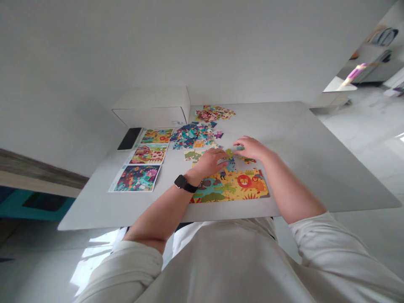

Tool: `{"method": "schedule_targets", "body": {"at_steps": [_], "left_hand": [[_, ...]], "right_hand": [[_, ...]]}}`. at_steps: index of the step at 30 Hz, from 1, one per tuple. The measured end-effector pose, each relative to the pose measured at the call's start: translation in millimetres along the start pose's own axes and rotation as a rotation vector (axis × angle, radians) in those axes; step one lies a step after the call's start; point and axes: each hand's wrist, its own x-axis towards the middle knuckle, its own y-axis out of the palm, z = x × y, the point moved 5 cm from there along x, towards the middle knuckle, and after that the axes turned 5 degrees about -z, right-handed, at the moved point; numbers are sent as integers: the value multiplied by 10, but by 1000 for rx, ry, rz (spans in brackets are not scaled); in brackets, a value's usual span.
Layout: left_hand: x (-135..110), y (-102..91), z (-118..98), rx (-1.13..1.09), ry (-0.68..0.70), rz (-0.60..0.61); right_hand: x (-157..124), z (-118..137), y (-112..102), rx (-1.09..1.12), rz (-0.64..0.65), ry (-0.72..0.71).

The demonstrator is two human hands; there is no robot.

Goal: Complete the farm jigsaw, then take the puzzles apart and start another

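A partly joined jigsaw puzzle (233,191) with lions on yellow ground lies near the table's front edge. My left hand (211,163), with a black watch at its wrist, rests over the puzzle's upper left, fingers stretched out and thumb apart. Across from it, my right hand (251,148) has its fingers bent around a small green-blue puzzle piece (240,147). Between the hands are yellow-green pieces (229,153) and a blue animal section (231,164). Loose orange pieces (249,160) lie below my right hand. My left hand partly hides the puzzle's upper left.
A heap of blue puzzle pieces (192,134) and a reddish heap (214,113) lie farther back on the grey table (315,168). Three picture sheets (148,154) line the left, beside a black phone (130,139). A white box (151,113) stands against the wall.
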Motion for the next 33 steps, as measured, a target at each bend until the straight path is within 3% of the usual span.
{"method": "schedule_targets", "body": {"at_steps": [3, 6, 13, 17, 20, 23, 27, 30, 33], "left_hand": [[-19, 16, 17, 102, -24, 33], [-47, -39, 82, 163, -91, 22], [-66, -142, 246, 156, -184, 9], [-120, -413, 495, 136, -219, -64], [-237, -721, 784, 185, -356, -129], [-370, -894, 1017, 248, -484, -96], [-445, -821, 1146, 306, -526, 24], [-413, -693, 1124, 331, -474, 99], [-377, -640, 1079, 314, -467, 138]], "right_hand": [[-3, 181, 175, -44, 83, -95], [9, 186, 213, -119, 56, -26], [-69, -233, -91, -66, 112, 118], [-222, -380, -156, -52, 233, 218], [-287, -311, -110, -142, 269, 202], [-307, -298, -72, -166, 288, 209], [-284, -529, -131, -151, 204, 270], [-253, -758, -202, -197, 44, 370], [-231, -873, -182, -217, 2, 416]]}}
